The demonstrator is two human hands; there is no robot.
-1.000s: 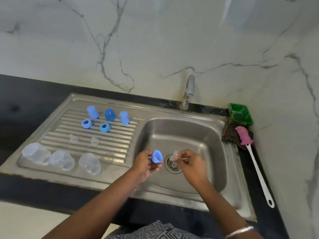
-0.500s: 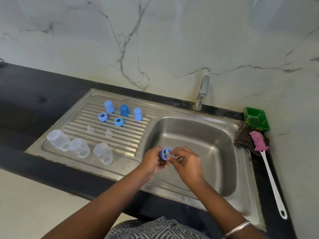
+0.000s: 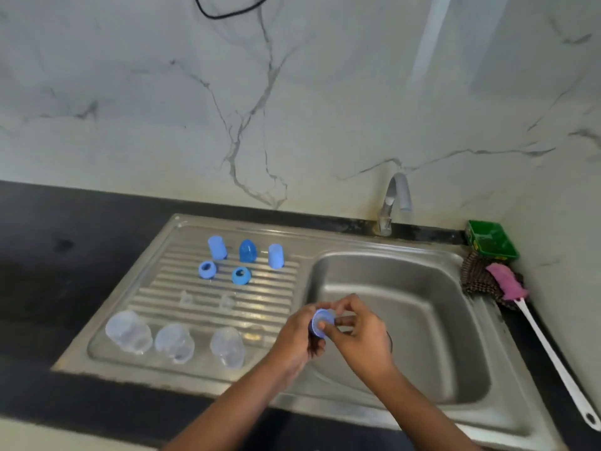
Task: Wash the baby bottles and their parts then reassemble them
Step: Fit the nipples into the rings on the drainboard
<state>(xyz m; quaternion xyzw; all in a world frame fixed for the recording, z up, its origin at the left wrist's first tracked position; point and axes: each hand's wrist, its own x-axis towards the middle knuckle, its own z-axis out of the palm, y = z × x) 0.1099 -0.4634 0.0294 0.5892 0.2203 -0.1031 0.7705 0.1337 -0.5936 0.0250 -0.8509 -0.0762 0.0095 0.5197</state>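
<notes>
Over the left edge of the sink basin [image 3: 422, 320], my left hand [image 3: 300, 336] grips a blue bottle ring [image 3: 322, 320]. My right hand [image 3: 361, 330] pinches at the ring's opening, where the clear teat it held earlier is now hidden. On the ribbed drainboard [image 3: 182, 307] stand three blue caps [image 3: 247, 250], two more blue rings [image 3: 240, 275] and two clear teats [image 3: 186, 299]. Three clear bottles [image 3: 174, 342] lie along its front edge.
A tap [image 3: 395, 203] stands behind the basin. At the right are a green tub [image 3: 489, 239], a dark checked cloth [image 3: 478, 278] and a pink brush with a long white handle [image 3: 549, 349]. Black countertop [image 3: 48, 271] surrounds the sink.
My hands came together over the basin; the right hand brought the clear teat to the blue ring in the left hand. The camera view tilted upward.
</notes>
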